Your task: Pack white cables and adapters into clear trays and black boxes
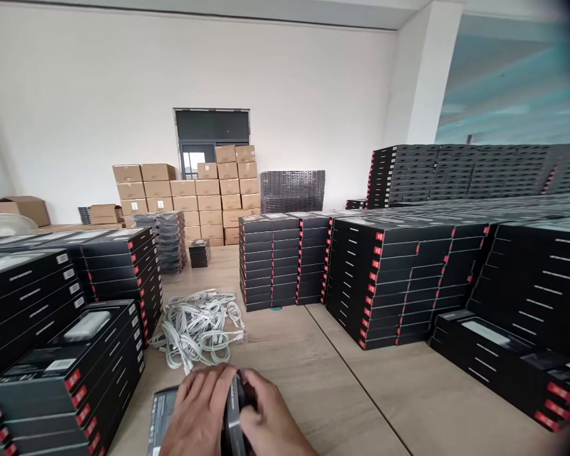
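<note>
Low in the head view, a black box (234,411) stands on its narrow side between my two hands. My left hand (200,405) wraps over its left face, fingers pressed together. From the right, my right hand (270,411) grips the same box, its thumb bent against the near edge. Another dark box (160,415) with printed text lies flat, partly under my left hand. Just beyond my fingers rests a tangled heap of white cables (199,329). My palms hide much of the held box.
Stacks of black boxes with red tabs flank me at left (109,354) and right (399,285). A small dark stack (199,253) stands farther back on the wooden table (313,361). Brown cartons (185,196) are piled by the wall. A seam runs across the tabletop.
</note>
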`<state>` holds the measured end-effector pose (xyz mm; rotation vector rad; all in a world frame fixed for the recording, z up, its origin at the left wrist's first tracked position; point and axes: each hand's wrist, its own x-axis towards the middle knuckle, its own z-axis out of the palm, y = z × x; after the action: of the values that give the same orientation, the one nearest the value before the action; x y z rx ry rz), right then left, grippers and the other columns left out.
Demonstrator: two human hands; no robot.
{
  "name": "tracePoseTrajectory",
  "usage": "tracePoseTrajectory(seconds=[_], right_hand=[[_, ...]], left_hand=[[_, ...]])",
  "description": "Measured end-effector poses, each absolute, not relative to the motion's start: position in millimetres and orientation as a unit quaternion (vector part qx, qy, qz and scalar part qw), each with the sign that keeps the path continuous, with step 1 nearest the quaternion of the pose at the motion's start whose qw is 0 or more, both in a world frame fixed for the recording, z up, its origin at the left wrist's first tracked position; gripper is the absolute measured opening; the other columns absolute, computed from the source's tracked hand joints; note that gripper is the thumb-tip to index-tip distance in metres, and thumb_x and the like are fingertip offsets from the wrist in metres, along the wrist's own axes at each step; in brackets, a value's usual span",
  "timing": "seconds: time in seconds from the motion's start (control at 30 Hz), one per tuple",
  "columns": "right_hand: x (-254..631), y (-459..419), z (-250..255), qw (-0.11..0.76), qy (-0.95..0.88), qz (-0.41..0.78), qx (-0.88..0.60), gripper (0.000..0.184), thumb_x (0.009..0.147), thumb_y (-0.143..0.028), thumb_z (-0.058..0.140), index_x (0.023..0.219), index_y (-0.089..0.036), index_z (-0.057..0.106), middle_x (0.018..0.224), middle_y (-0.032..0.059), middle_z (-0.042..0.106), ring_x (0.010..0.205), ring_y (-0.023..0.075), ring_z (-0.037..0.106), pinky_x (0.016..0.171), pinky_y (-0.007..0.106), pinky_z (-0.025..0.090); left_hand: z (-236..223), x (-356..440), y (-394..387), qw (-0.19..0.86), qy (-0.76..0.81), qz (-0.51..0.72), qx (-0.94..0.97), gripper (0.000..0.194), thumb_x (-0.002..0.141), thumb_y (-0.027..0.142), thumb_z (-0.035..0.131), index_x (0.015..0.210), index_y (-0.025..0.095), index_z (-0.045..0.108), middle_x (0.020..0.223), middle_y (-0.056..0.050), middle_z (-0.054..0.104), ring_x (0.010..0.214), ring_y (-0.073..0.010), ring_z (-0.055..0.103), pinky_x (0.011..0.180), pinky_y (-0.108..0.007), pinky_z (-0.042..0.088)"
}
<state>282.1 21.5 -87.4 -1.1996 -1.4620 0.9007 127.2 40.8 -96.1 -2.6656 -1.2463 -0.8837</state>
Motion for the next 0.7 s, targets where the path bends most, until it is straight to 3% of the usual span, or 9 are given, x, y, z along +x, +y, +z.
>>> tracePoseTrajectory(seconds=[0.1,0.2,0.27,0.33,0.43,0.5,0.6,0.7], right_hand=[[286.3,23.5,-92.5,0.513,-0.594,0.309,-0.538,0.044,0.066,-0.008,0.041,0.099,-0.022,0.066,0.085,0.0022,0.069,0.081,0.0211,0.065,0.077,0.03,0.052],[291.1,21.8,-89.3,0.515,-0.638,0.211,-0.532,0.062,0.063,-0.005,0.043,0.12,-0.024,0.057,0.117,0.0058,0.064,0.106,0.024,0.061,0.091,0.036,0.049],[292.9,21.4,-86.9,0.495,-0.684,0.136,-0.518,0.055,0.065,-0.003,0.046,0.112,-0.026,0.062,0.138,0.0051,0.051,0.127,0.0258,0.047,0.105,0.041,0.039],[292.8,23.4,-88.7,0.456,-0.715,0.122,-0.516,0.038,0.072,-0.004,0.047,0.094,-0.026,0.069,0.143,0.0036,0.046,0.135,0.027,0.037,0.11,0.046,0.031],[289.3,29.2,-98.8,0.437,-0.686,0.221,-0.538,0.027,0.086,-0.017,0.046,0.085,-0.024,0.072,0.139,0.0069,0.052,0.136,0.0284,0.035,0.112,0.051,0.027],[286.7,32.1,-104.0,0.459,-0.641,0.315,-0.528,0.022,0.087,-0.026,0.05,0.081,-0.022,0.071,0.136,0.0071,0.055,0.135,0.0292,0.037,0.111,0.05,0.027],[288.5,33.2,-101.0,0.535,-0.553,0.427,-0.475,0.013,0.073,-0.032,0.068,0.073,-0.021,0.064,0.13,0.0048,0.059,0.124,0.0298,0.049,0.102,0.043,0.039],[300.5,34.0,-90.4,0.617,-0.43,0.509,-0.419,0.026,0.064,-0.035,0.074,0.071,-0.02,0.054,0.119,0.0049,0.064,0.106,0.0259,0.062,0.088,0.036,0.049]], left_hand=[[-96.3,130.1,39.4,0.015,-0.439,-0.281,-0.853,0.081,0.056,0.019,0.062,0.135,0.022,0.045,0.124,-0.012,0.064,0.113,-0.0321,0.056,0.102,-0.044,0.033],[-95.8,131.8,37.8,0.032,-0.48,-0.285,-0.829,0.082,0.053,0.018,0.06,0.134,0.019,0.046,0.131,-0.014,0.059,0.119,-0.0336,0.051,0.104,-0.045,0.03],[-95.5,132.2,36.9,0.059,-0.506,-0.298,-0.807,0.08,0.053,0.016,0.057,0.133,0.017,0.048,0.133,-0.015,0.056,0.122,-0.033,0.049,0.105,-0.045,0.028],[-96.6,132.7,36.3,0.086,-0.518,-0.311,-0.792,0.08,0.054,0.012,0.055,0.133,0.016,0.047,0.131,-0.015,0.057,0.121,-0.0317,0.049,0.104,-0.045,0.028],[-101.0,135.1,35.2,0.111,-0.514,-0.318,-0.789,0.081,0.054,0.008,0.054,0.135,0.014,0.045,0.128,-0.017,0.059,0.118,-0.0317,0.051,0.103,-0.046,0.029],[-103.0,137.5,34.1,0.111,-0.506,-0.316,-0.795,0.085,0.053,0.007,0.054,0.136,0.015,0.044,0.128,-0.017,0.059,0.118,-0.032,0.051,0.104,-0.047,0.029],[-99.3,137.7,32.3,0.087,-0.518,-0.306,-0.794,0.084,0.057,0.012,0.057,0.14,0.017,0.041,0.131,-0.015,0.057,0.121,-0.0315,0.05,0.105,-0.045,0.03],[-90.0,123.5,31.7,0.041,-0.561,-0.26,-0.785,0.087,0.056,0.019,0.06,0.141,0.016,0.04,0.137,-0.015,0.053,0.127,-0.0332,0.045,0.107,-0.045,0.031]])
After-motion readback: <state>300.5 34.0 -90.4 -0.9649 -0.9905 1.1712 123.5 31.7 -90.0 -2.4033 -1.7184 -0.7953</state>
